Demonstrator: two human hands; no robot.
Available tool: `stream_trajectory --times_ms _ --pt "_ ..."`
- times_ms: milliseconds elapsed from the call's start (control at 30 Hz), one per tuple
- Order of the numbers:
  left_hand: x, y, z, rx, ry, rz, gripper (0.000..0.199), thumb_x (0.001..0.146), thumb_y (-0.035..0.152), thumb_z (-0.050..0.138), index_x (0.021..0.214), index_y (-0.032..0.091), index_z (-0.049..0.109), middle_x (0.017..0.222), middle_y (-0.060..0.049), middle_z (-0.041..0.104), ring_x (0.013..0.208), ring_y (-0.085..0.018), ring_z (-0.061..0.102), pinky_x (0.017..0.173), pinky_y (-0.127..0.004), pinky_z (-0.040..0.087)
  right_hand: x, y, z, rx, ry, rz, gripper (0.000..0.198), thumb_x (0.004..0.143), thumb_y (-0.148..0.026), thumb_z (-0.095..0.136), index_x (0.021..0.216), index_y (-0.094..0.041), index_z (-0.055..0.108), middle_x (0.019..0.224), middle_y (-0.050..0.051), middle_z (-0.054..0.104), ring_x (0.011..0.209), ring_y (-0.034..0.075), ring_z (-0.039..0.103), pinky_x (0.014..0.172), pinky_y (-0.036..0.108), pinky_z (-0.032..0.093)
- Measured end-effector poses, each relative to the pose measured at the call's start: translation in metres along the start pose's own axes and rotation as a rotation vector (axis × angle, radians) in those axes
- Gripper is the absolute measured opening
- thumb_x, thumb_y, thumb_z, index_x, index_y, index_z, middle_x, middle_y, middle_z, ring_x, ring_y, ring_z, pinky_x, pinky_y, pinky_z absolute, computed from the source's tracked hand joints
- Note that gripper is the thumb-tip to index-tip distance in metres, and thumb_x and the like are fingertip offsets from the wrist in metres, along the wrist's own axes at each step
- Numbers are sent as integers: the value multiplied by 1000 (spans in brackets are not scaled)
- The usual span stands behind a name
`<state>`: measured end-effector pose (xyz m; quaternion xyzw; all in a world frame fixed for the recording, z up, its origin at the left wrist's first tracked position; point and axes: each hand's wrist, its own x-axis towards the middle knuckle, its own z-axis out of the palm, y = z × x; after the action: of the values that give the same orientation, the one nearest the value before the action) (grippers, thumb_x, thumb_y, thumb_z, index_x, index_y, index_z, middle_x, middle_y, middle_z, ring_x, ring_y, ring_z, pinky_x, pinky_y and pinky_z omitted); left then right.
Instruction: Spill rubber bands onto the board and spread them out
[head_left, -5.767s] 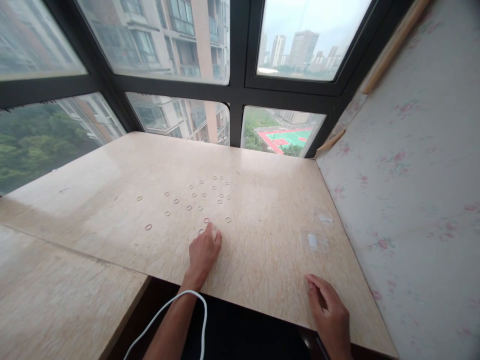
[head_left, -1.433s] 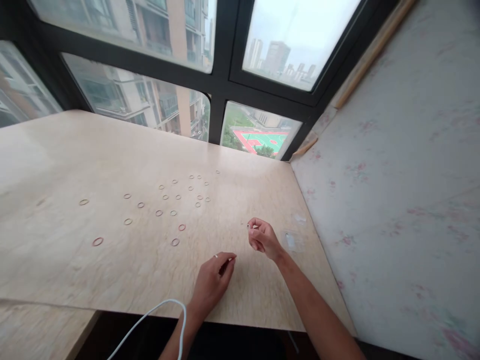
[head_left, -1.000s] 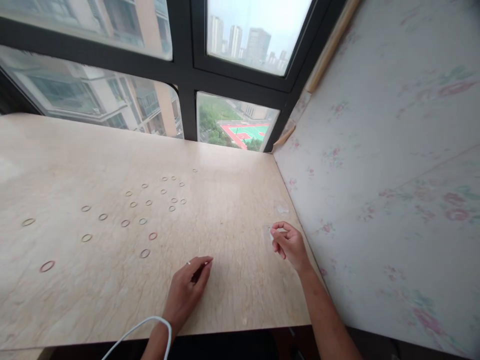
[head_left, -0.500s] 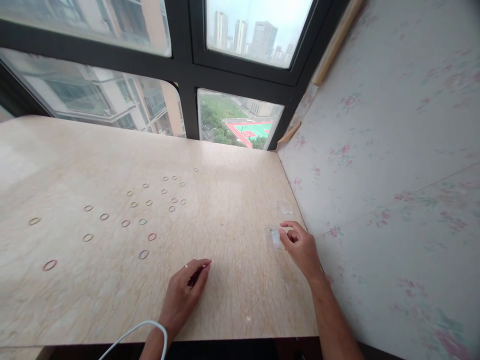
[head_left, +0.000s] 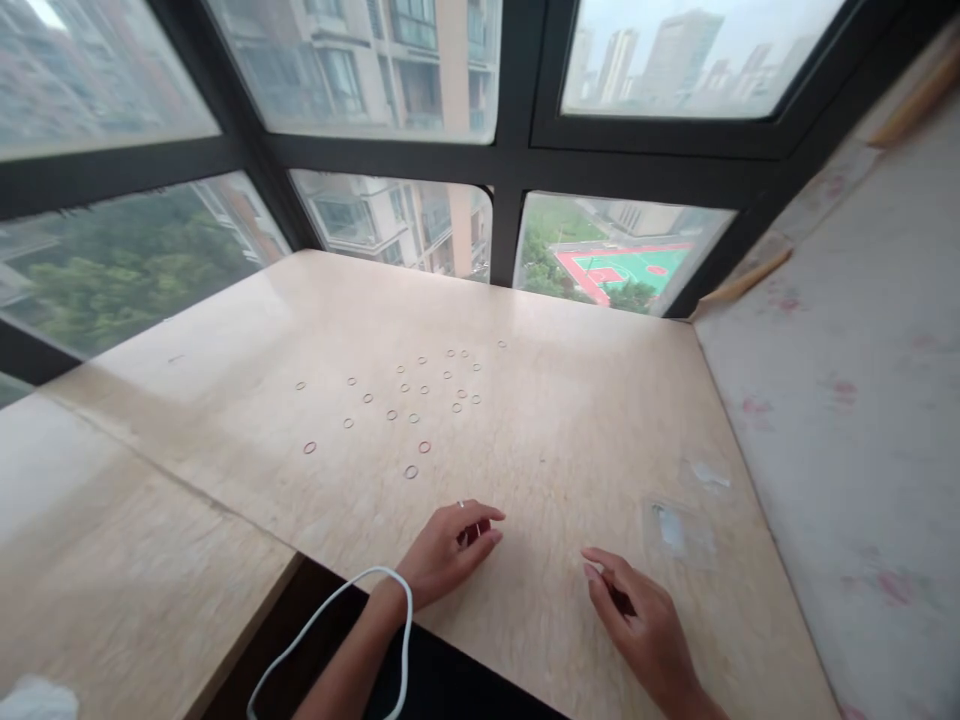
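Note:
My left hand hovers low over the near part of the marble-patterned counter, fingers loosely curled and a small gap between thumb and index finger. Nothing shows in it. To the right, my right hand is half curled, its thumb and index tips slightly apart with no visible object between them. Beyond it lies a clear plastic packet with a whitish patch. Several thin coloured rings are scattered past my left hand, among them a red ring and a grey ring.
Another clear plastic piece lies near the floral wall. A white cable loops across my left wrist. Dark window frames bound the far edge. White crumpled material sits at the lower left.
My right hand has left the plastic packet and come back toward me. The view has turned left, bringing more counter and window in. My left hand's fingers have parted slightly.

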<state>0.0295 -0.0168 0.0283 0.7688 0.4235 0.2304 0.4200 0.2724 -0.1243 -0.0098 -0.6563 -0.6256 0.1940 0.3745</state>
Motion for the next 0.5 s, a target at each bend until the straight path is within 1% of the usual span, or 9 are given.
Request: stream_trajectory --times_ms 67,133,200,267,367,433,500 --pt "4 -5 -20 40 95 -31 22 86 31 53 98 21 68 74 -1 65 60 -10 55 57 -22 46 -2 2 -1 52 23 49 23 84 -38 55 94 -22 67 60 0 61 49 14 58 48 22 48" --pt "8 -14 -43 79 246 -82 22 85 32 52 96 20 68 75 -2 66 61 -11 56 57 -22 46 -2 2 -1 96 29 86 25 83 -40 56 95 -21 66 54 -2 54 43 13 53 41 20 45" --pt "9 -24 -67 115 404 -145 24 85 34 52 94 18 67 76 -2 67 61 -12 56 57 -23 46 -1 2 -1 121 24 95 26 81 -41 58 96 -22 66 53 -3 51 40 12 50 39 19 43" --pt "7 -34 -90 158 518 -211 25 84 35 52 93 17 67 73 -1 66 60 -12 55 56 -23 46 0 2 0 133 8 91 27 79 -42 59 97 -22 66 54 -3 52 41 12 50 39 19 43" --pt "4 -43 -115 246 598 -273 26 83 36 52 92 17 67 69 0 65 57 -12 55 55 -23 44 0 3 1 150 -7 87 28 78 -42 60 98 -22 66 54 -3 53 41 12 50 39 19 44" --pt "5 -45 -123 310 599 -286 25 82 35 51 91 17 67 68 0 65 56 -12 55 55 -24 44 -1 3 1 161 -17 88 28 78 -42 61 97 -23 67 54 -3 53 40 12 50 39 19 44" --pt "10 -46 -125 357 565 -274 25 82 34 51 91 17 67 69 0 65 57 -13 55 58 -24 44 -2 1 2 173 -1 97 28 77 -43 61 96 -23 67 54 -3 52 41 11 49 39 19 43"
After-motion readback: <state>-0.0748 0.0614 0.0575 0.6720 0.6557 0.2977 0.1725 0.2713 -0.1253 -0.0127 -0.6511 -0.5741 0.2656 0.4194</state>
